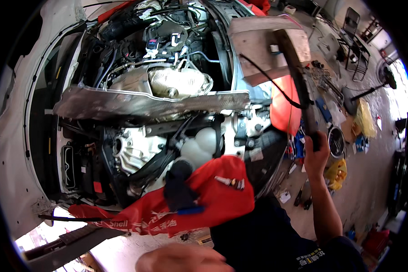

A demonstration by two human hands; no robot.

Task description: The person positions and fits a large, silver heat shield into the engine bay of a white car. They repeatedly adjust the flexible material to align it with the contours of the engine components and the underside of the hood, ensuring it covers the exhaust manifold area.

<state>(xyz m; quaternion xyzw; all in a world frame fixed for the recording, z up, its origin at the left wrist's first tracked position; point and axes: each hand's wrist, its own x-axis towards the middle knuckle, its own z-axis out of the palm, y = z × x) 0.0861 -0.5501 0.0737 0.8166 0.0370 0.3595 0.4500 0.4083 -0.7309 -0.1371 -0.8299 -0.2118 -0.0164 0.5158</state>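
Observation:
In my right hand, raised at the right, is the lower end of a long dark strip. The strip runs up past a cardboard sheet, and a thin black bent rod reaches out from its side. My left hand is at the bottom edge, blurred, below a red fender cover; its fingers are smeared. On that cover lie a blue-handled tool, a dark cloth and a small metal part.
An open engine bay with a metal shield across it fills the middle. A white reservoir sits nearer me. The raised hood stands left. Tools, yellow bags and a fan are at the right.

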